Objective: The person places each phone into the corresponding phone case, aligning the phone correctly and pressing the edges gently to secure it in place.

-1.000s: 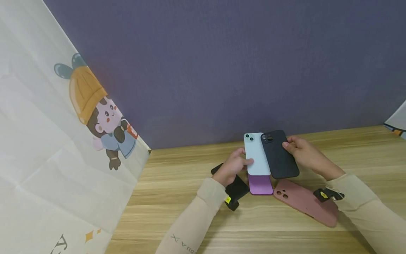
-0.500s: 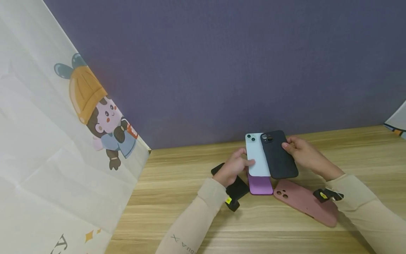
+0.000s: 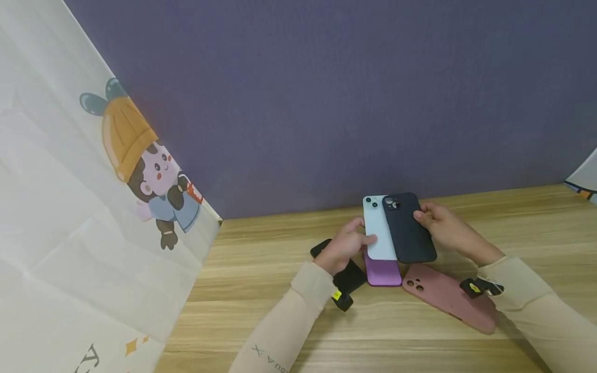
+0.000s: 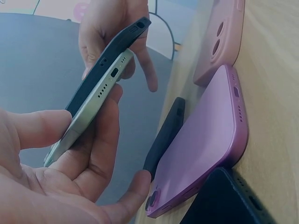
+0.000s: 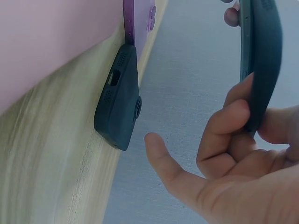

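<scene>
My left hand [image 3: 345, 243] holds a pale phone [image 3: 378, 228] by its left edge, thumb on the back and fingers underneath. Opposite it, my right hand [image 3: 443, 223] pinches the right side of a black phone case [image 3: 410, 228]. The case overlaps the phone's right part, and both are raised over the table. From the left wrist, the black case [image 4: 100, 65] lies along the face of the pale phone [image 4: 93, 102], slightly offset. Below them a purple phone [image 3: 383, 272] lies on the table, partly covered in the head view.
A pink phone case [image 3: 450, 298] lies under my right wrist. Under my left wrist is a black phone-shaped item [image 3: 350, 277]. Another black case [image 5: 120, 98] lies beside the purple phone, hidden in the head view. A dark wall panel [image 3: 298, 103] stands behind the wooden table [image 3: 261, 311].
The pale phone has shifted slightly right and the black case slightly left and down, so they overlap a little more. The items on the table have not moved.
</scene>
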{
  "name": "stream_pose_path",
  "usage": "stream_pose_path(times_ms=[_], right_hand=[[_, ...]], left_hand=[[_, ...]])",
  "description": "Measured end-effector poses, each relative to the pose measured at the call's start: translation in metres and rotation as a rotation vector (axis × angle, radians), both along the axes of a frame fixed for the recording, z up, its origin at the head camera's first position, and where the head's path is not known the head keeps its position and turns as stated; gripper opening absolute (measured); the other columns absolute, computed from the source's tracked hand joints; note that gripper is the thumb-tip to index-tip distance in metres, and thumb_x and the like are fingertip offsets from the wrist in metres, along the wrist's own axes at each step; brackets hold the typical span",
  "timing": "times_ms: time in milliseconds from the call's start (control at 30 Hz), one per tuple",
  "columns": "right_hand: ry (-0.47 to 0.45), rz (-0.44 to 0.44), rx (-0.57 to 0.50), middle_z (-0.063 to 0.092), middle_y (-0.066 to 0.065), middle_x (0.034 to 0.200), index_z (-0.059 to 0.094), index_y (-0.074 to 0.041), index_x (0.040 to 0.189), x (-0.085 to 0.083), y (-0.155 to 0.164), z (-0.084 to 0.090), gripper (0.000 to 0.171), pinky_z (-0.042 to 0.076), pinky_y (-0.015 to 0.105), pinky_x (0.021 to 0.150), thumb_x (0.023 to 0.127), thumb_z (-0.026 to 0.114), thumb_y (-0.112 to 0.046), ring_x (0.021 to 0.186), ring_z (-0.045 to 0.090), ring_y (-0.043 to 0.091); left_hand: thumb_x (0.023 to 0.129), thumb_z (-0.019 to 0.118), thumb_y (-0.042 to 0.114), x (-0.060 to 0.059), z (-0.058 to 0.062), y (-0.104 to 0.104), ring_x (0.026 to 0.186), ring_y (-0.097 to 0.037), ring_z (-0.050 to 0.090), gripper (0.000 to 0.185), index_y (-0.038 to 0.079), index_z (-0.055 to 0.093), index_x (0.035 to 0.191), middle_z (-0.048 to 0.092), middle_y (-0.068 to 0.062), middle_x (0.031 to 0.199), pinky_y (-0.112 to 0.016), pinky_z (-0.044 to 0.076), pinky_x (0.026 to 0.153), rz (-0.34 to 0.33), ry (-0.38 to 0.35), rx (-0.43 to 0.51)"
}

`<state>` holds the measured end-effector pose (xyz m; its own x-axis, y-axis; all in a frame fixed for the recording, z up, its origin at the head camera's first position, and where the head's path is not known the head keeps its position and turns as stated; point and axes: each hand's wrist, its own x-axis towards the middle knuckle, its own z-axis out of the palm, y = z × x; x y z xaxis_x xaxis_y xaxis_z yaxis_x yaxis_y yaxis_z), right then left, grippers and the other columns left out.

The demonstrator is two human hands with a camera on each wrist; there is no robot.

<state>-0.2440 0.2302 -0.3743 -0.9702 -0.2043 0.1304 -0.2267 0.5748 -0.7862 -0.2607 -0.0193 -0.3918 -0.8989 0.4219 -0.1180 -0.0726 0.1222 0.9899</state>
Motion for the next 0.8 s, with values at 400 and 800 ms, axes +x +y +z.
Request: stream_pose_path(times_ms=[400,800], right_hand=[[-0.01,-0.007,0.014,0.052,0.009,0.081,0.051,0.007,0.108,0.0001,-0.0019,-0.0018,0.038,0.037,0.029,0.059,0.113,0.035,-0.027,0.068,0.046,0.015],[0.003,0.004,0.003,0.06,0.013,0.089,0.051,0.007,0.108,0.0006,-0.0041,-0.0015,0.035,0.047,0.03,0.066,0.113,0.034,-0.023,0.077,0.054,0.015]], left_hand=[[0.1,0.06,0.007,-0.0005,-0.002,0.0019,0.09,-0.013,0.066,0.005,0.01,0.058,0.102,0.07,-0.004,0.113,-0.035,0.051,0.093,-0.012,0.008,-0.002],[0.1,0.058,0.004,0.003,-0.0006,0.0032,0.09,-0.013,0.066,0.008,0.009,0.057,0.107,0.072,-0.009,0.111,-0.031,0.051,0.091,-0.038,0.009,0.015]])
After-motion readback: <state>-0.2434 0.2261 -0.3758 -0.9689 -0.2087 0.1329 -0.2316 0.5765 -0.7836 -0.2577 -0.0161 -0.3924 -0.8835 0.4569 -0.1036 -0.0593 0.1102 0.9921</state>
